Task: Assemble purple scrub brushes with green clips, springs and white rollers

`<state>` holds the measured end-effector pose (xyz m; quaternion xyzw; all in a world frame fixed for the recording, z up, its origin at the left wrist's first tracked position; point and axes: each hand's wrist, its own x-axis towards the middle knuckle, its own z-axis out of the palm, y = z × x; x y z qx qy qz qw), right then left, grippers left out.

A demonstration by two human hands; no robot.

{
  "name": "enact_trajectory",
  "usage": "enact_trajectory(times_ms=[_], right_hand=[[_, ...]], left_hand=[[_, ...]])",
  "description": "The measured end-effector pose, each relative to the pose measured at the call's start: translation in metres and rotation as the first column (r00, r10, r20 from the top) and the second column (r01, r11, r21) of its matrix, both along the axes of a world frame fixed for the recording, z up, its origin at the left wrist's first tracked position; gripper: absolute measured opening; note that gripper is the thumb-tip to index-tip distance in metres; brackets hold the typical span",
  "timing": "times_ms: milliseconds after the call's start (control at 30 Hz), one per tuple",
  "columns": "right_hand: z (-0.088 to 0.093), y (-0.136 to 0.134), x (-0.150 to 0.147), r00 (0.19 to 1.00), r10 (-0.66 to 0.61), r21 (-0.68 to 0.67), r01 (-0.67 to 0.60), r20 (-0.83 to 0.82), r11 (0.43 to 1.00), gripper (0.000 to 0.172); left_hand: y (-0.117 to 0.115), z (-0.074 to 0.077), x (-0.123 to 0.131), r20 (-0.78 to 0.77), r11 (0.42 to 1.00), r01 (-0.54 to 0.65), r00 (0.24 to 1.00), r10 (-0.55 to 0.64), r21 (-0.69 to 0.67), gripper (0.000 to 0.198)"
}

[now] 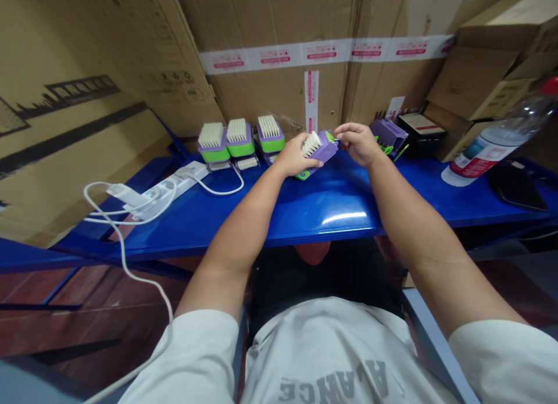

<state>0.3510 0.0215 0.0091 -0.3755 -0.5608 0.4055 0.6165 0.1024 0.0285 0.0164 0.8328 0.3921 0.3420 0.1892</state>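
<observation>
A purple-and-green block with rows of cream bristle-like prongs (310,145) is in my left hand (293,155), whose fingers wrap round its left part. It lies tilted just above the blue table. Beside its right end, near a green part, my right hand (355,142) has its fingertips pinched together. Whatever small thing they hold is too small to make out. Three similar blocks stand to the left with prongs upward: a left one (212,141), a middle one (239,138) and a right one (269,133).
Behind the blue table (305,218) stand large cardboard boxes (279,20). A white power strip (170,186) with cables lies at left. At right are a purple part (389,135), a black box (421,133), a plastic bottle (483,148) and a dark phone-like slab (517,186).
</observation>
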Motion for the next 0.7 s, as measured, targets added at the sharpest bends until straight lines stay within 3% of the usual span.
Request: enact_trajectory(times_ms=[233,700], right_hand=[[0.0028,-0.0046,-0.0057,1.000,0.025,-0.047,-0.026,-0.005,0.999,0.022],[-0.0023,-0.0010,-0.0025,0.997,0.071,-0.090,-0.073,-0.031,0.993,0.033]], left_hand=[[-0.0014,0.0016,0.0002,0.002,1.000,0.008,1.000,-0.008,-0.001,0.076],[-0.0015,0.0014,0.0007,-0.002,1.000,0.007,1.000,-0.007,0.000,0.075]])
